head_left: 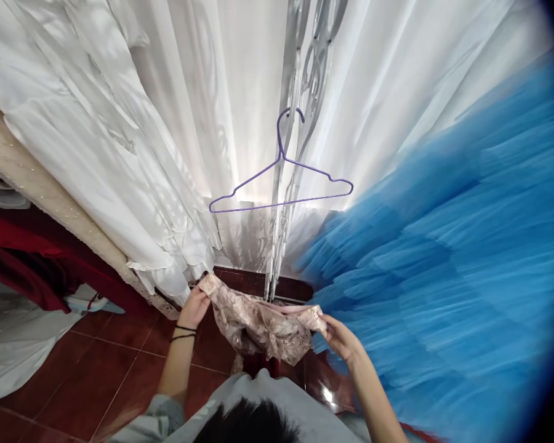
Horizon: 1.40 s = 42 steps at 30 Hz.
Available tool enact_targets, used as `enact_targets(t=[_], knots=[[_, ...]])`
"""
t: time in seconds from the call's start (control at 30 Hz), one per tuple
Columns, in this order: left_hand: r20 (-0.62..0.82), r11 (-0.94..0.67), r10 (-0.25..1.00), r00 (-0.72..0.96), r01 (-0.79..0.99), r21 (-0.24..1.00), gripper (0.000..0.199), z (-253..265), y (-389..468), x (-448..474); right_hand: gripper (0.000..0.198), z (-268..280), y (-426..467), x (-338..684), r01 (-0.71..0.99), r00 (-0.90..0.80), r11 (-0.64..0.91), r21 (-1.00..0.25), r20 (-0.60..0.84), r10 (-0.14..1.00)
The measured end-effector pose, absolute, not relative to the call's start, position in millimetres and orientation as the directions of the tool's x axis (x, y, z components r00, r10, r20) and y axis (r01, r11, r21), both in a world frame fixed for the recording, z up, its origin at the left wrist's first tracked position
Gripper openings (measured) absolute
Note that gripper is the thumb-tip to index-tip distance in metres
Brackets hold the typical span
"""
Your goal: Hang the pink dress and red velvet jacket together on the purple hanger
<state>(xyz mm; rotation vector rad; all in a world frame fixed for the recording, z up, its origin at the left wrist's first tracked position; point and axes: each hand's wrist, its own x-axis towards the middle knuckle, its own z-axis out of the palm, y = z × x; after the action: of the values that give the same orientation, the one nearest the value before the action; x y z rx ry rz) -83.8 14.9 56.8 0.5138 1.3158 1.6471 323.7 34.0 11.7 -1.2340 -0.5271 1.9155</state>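
A shiny pinkish-gold patterned garment (pixel 268 320) is stretched between my two hands in front of my body. My left hand (pixel 195 307) pinches its upper left corner; dark bands circle that wrist. At the opposite corner, my right hand (pixel 338 337) grips the garment between thumb and fingers. The garment sags in the middle, and its lower part is partly hidden by my body. Beyond it, a purple hanger (pixel 281 181) hangs with nothing on it, its hook near an ornate white metal frame (pixel 300 92).
White garments (pixel 133 160) hang at the left, above dark red cloth (pixel 50 264). A large blue tulle dress (pixel 443 258) fills the right side. White curtains (pixel 249 74) stand behind the metal frame. The floor has dark red tiles (pixel 115 363).
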Motion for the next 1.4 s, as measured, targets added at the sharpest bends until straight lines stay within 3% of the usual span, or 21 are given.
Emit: enact_targets(t=[0.1,0.2,0.27,0.37,0.43,0.57,0.7,0.93,1.03,1.13,1.27,1.4], knots=[[-0.017,-0.120,0.814,-0.580,-0.197,0.973,0.029,104.4,39.7,-112.2,0.024,53.3,49.6,316.5,-0.376,-0.299,-0.677,-0.633,-0.609,0.735],[0.279,-0.219,0.707,-0.650,0.174,0.960,0.025,150.4,59.5,-127.9,0.029,73.0,44.6,306.0,-0.269,-0.480,-0.713,-0.647,-0.552,0.682],[0.427,-0.280,0.674,-0.603,0.327,0.903,0.025,176.9,72.6,-133.0,0.025,72.5,37.8,296.9,-0.173,-0.613,-0.727,-0.665,-0.505,0.608],[0.524,-0.368,0.697,-0.489,0.384,0.847,0.026,202.4,97.6,-137.9,0.030,60.9,34.8,281.1,-0.119,-0.748,-0.733,-0.669,-0.425,0.510],[0.528,-0.403,0.718,-0.453,0.348,0.847,0.028,207.7,118.0,-140.7,0.034,54.0,39.4,269.5,-0.264,-0.730,-0.677,-0.687,-0.317,0.606],[0.477,-0.423,0.755,-0.450,0.221,0.879,0.035,200.8,154.5,-141.3,0.044,58.2,58.8,249.8,-0.610,-0.437,-0.400,-0.684,-0.130,0.890],[0.485,-0.459,0.757,-0.438,0.172,0.872,0.039,198.8,171.8,-136.4,0.043,79.5,77.8,242.8,-0.714,-0.327,-0.354,-0.605,-0.159,0.931],[0.534,-0.507,0.763,-0.365,0.177,0.844,0.042,217.2,194.4,-135.0,0.018,87.7,79.8,229.2,-0.629,-0.464,-0.463,-0.624,-0.176,0.868],[0.518,-0.487,0.806,-0.285,0.177,0.855,0.042,222.0,201.9,-127.3,0.023,91.1,73.5,217.2,-0.509,-0.509,-0.525,-0.683,-0.253,0.823],[0.486,-0.455,0.847,-0.214,0.180,0.872,0.039,226.5,203.2,-118.0,0.029,106.1,71.3,216.0,-0.408,-0.490,-0.454,-0.792,-0.230,0.841],[0.419,-0.386,0.899,-0.130,0.220,0.896,0.037,234.1,199.8,-110.0,0.036,127.2,81.1,238.3,-0.285,-0.309,-0.231,-0.930,-0.139,0.941],[0.344,-0.328,0.939,-0.018,0.256,0.909,0.035,244.5,190.4,-106.5,0.035,136.2,104.0,271.9,-0.371,0.063,0.025,-0.928,0.002,0.998]])
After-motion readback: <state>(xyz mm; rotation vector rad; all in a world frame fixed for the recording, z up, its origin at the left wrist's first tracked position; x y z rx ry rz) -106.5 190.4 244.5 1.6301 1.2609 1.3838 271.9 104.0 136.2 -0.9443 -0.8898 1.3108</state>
